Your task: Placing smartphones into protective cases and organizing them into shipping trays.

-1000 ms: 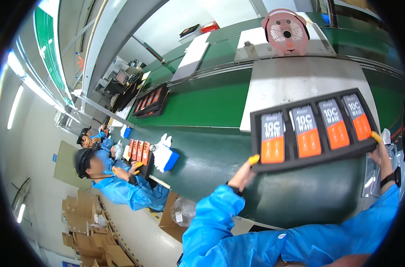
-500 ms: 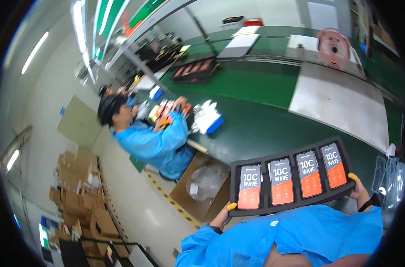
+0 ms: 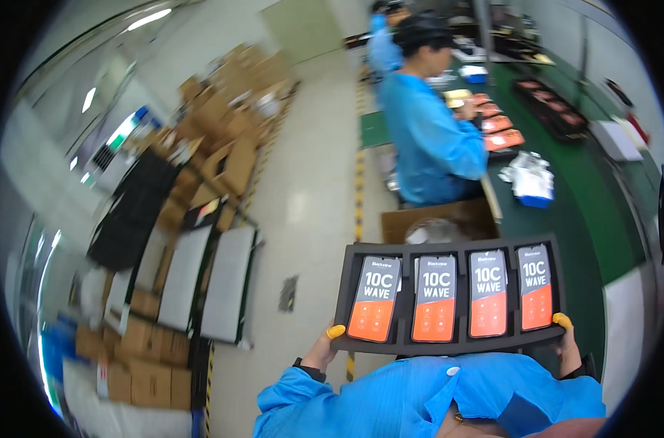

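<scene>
A bright ceiling tube (image 3: 149,20) glows, the floor (image 3: 297,208) gleams, distance blurs, fisheye edges bend.

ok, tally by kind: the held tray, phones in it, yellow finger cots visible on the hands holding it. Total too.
Black tray: 1
Phones: 4
Yellow finger cots: 2
Total: 7

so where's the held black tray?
Head view, lower right of centre: the tray is held between left hand and right hand, in front of the blue smock.
</scene>
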A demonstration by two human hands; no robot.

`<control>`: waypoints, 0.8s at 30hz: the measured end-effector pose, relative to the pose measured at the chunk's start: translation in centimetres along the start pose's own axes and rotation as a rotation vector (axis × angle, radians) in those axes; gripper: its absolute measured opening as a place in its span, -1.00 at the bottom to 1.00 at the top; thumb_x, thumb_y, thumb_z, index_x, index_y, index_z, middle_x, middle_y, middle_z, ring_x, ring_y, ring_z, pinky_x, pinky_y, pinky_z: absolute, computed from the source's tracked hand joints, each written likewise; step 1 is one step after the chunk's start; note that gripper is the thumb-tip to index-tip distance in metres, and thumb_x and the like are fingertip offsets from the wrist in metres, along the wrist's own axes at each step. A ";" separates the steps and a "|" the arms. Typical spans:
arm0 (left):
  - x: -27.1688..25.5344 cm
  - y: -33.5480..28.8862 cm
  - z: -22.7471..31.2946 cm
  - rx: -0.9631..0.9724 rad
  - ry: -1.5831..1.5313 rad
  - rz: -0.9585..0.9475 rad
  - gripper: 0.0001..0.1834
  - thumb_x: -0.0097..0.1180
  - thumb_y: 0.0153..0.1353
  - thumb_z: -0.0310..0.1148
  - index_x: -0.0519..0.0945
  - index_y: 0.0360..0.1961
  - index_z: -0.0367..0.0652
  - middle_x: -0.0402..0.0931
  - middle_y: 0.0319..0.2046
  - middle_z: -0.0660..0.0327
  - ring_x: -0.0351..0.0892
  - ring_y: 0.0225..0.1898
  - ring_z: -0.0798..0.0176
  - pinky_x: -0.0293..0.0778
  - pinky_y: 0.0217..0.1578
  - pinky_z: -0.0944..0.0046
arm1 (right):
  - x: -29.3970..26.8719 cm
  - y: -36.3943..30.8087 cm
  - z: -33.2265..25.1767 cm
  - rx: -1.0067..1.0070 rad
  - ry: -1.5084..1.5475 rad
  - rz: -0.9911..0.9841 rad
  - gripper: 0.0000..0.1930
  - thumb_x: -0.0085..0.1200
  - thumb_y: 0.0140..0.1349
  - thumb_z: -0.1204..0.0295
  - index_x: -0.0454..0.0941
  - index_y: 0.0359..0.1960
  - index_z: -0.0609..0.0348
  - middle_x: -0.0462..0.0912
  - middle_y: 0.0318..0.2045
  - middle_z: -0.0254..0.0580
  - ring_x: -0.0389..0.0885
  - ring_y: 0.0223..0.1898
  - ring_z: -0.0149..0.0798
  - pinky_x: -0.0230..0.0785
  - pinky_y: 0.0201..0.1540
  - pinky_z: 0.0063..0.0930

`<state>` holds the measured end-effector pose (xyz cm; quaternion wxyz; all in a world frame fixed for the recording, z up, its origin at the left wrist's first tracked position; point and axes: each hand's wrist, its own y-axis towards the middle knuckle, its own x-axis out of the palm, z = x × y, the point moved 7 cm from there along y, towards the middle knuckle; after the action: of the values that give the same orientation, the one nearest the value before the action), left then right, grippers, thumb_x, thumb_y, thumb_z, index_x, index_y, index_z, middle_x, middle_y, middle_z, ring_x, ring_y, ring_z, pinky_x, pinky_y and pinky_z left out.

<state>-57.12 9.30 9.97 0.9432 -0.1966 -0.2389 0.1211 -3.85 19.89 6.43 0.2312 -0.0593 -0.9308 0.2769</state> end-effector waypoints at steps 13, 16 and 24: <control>-17.9 -26.2 1.1 0.572 -0.341 0.798 -0.46 -0.08 0.02 -0.18 0.32 -0.02 -0.33 0.39 -0.08 0.07 0.39 -0.06 0.13 0.28 -0.01 0.19 | 38.1 1.9 7.9 0.367 -0.415 -0.886 -0.56 -0.03 -0.10 0.29 0.39 -0.17 0.32 0.49 -0.21 -0.01 0.48 -0.21 -0.09 0.33 -0.10 -0.23; -20.4 -30.1 1.1 0.655 -0.313 0.926 -0.44 -0.07 0.00 -0.19 0.30 0.01 -0.31 0.38 -0.07 0.07 0.37 -0.04 0.13 0.27 0.00 0.20 | 43.3 3.9 14.9 0.396 -0.415 -1.030 -0.58 -0.04 -0.08 0.29 0.40 -0.18 0.30 0.50 -0.21 -0.01 0.48 -0.20 -0.10 0.32 -0.09 -0.24; -16.7 -29.2 3.2 0.858 -0.208 1.090 -0.49 -0.09 -0.01 -0.17 0.37 -0.05 -0.26 0.44 -0.14 0.13 0.43 -0.11 0.19 0.34 -0.09 0.23 | 46.8 9.9 20.7 0.567 -0.336 -1.209 -0.74 -0.04 -0.01 0.27 0.47 -0.30 0.12 0.54 -0.30 -0.17 0.49 -0.26 -0.24 0.32 -0.13 -0.35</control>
<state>-69.10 -21.17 18.31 0.7145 0.1138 -0.1266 0.6786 -55.07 29.25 4.31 0.2043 0.5768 -0.7152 0.3377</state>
